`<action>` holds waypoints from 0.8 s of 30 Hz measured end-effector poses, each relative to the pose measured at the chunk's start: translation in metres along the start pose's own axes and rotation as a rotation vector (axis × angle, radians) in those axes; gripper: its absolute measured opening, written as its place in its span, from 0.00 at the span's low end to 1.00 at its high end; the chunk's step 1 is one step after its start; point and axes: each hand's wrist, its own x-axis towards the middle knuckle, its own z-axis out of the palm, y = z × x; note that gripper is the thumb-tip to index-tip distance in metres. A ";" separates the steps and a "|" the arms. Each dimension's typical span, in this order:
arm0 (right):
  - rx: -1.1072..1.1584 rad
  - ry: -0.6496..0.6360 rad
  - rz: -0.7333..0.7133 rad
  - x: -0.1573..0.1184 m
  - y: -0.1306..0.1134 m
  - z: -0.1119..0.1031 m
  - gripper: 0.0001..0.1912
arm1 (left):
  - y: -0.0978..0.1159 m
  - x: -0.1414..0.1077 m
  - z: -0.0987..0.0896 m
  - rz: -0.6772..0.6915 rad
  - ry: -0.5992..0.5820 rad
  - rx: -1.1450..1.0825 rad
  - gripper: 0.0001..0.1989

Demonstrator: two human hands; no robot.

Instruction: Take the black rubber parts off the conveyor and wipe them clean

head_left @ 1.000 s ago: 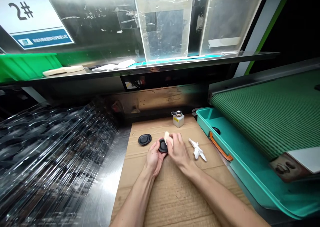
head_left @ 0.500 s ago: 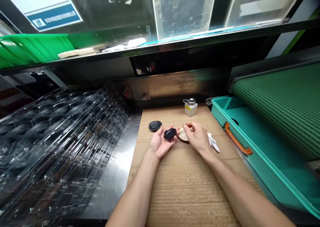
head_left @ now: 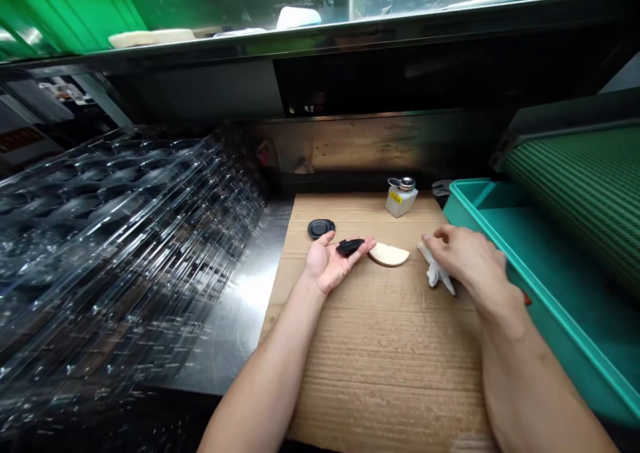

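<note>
the left hand lies palm up at the near-middle of the cardboard sheet, fingers spread and thumb apart, not clamped, with a black oval cap resting across the fingers. the big change is on the other side: the right hand has let go of the cream sponge wedge and moved out to 3 o'clock from the left hand. the sponge now lies alone on the cardboard, just beside the left fingertips. the right fingers curl at the top of a crumpled white cloth, touching or nearly so; whether they grip it, i cannot tell. the hands are well apart. a second black disc sits at 12 o'clock from the left palm, and a pump-top solvent bottle stands at 1 o'clock. a teal tray lies at 3 o'clock from the sheet, and stacked clear plastic trays fill 9 o'clock.
</note>
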 end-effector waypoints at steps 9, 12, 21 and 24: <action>0.001 -0.360 -0.166 0.009 0.010 0.005 0.18 | -0.001 -0.002 0.000 0.058 -0.058 0.165 0.21; 0.111 -0.230 -0.239 0.007 -0.002 0.005 0.16 | -0.010 -0.004 0.002 0.157 -0.114 0.391 0.19; 0.448 0.081 -0.133 0.010 -0.009 0.016 0.12 | -0.044 -0.003 -0.003 1.114 -0.093 1.592 0.38; 0.450 0.069 -0.132 0.008 -0.012 0.017 0.12 | -0.045 -0.004 -0.004 1.332 -0.118 1.682 0.41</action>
